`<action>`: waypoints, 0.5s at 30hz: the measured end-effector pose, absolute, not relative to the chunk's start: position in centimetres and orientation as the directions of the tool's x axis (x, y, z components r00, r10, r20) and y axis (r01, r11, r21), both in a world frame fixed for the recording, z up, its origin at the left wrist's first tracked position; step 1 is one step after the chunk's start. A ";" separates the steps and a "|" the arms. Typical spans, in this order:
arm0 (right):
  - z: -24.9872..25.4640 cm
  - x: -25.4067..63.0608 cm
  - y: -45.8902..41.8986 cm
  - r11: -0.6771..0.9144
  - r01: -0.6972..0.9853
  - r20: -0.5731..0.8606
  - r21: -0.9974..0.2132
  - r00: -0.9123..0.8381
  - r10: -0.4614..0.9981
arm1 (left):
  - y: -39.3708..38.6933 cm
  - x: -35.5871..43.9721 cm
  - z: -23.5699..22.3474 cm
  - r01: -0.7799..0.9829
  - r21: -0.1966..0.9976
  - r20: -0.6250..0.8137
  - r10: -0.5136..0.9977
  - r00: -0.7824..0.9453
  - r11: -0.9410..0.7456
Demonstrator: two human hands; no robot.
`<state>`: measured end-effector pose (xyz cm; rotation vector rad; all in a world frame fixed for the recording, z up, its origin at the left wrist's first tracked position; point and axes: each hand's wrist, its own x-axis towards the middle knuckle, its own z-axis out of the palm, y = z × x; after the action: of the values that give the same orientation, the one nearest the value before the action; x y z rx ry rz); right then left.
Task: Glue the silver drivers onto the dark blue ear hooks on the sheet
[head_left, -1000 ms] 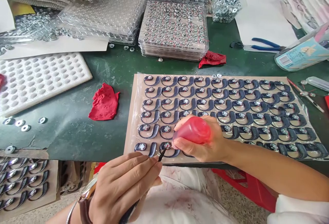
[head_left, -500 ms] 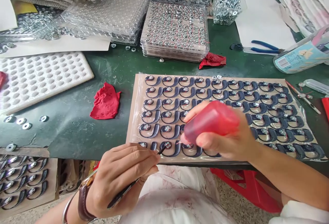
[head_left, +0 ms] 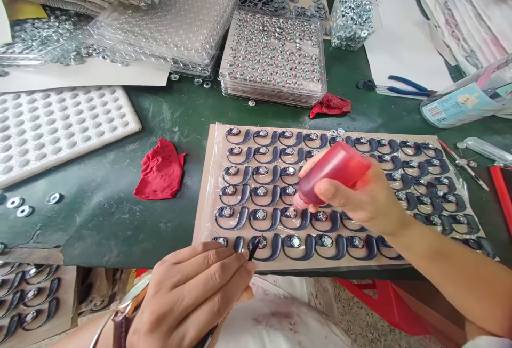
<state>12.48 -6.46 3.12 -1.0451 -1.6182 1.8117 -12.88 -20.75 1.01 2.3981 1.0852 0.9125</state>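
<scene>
My right hand [head_left: 356, 193] is wrapped round a soft squeeze bottle [head_left: 334, 172] of red liquid, tilted nozzle-down. Its tip is at the round metal piece of a dark hook-shaped part [head_left: 295, 220] in the second row from the front; whether it touches, I cannot tell. In my left hand [head_left: 196, 284] is a slim black tool, apparently tweezers [head_left: 253, 249], the fingers closed round it. The dark tip lies over the round piece of a front-row hook-shaped part [head_left: 270, 249]. Rows of these parts sit on a film-covered brown board [head_left: 205, 193]; my right hand and arm hide some.
Red cloths lie left [head_left: 160, 169] and behind the board [head_left: 331, 105]. Farther back are stacked clear trays [head_left: 272, 89], a tub of metal washers [head_left: 352, 20] and blue-handled pliers [head_left: 408, 87]. A white foam tray [head_left: 68, 129] is at left, a clear jar [head_left: 460, 105] at right.
My right hand has moved the squeeze bottle away from the front-row part near the tweezers, rightward and back, to a part one row behind. My left hand stays at the same front-row part.
</scene>
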 end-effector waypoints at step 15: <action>-1.8 8.3 -7.7 0.121 -0.024 0.108 -0.992 -0.636 0.764 | -21.2 -11.3 -1.7 0.688 0.344 0.525 0.739 0.423 -0.638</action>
<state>8.25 -7.70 -1.78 -0.7194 -1.7652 1.5815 -11.30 -21.17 -1.75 2.5850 1.2991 1.0140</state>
